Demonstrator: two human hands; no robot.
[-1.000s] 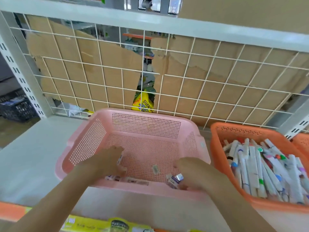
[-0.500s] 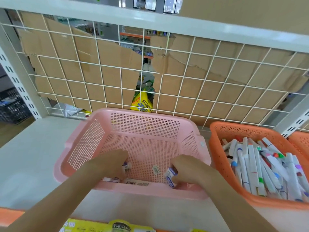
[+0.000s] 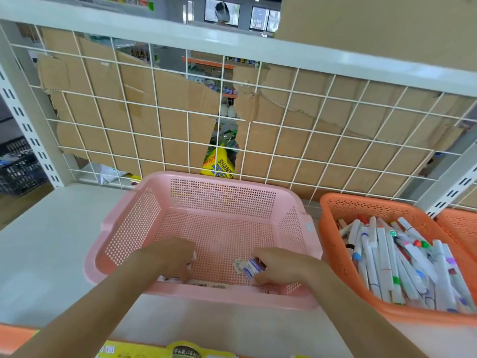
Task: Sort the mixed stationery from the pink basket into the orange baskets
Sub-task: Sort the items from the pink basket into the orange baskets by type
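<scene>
Head view: one pink basket point(image 3: 160, 215) sits mid-shelf. Right of it are two more: the left orange basket point(image 3: 333, 228), packed with markers point(image 3: 382, 254) lying mostly near-to-far, and the right orange basket point(image 3: 462, 226). Your right hand point(image 3: 281, 270) pinches a small blue-and-white packet point(image 3: 251, 268) by the pink basket's near wall, its end pointing left. Your left hand point(image 3: 165, 259) curls palm-down over small white pieces point(image 3: 192, 255); you cannot tell whether it grips them.

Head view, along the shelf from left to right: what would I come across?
Black crate → left hand → right hand holding a blue-and-white packet → marker-filled orange basket → second orange basket.
</scene>
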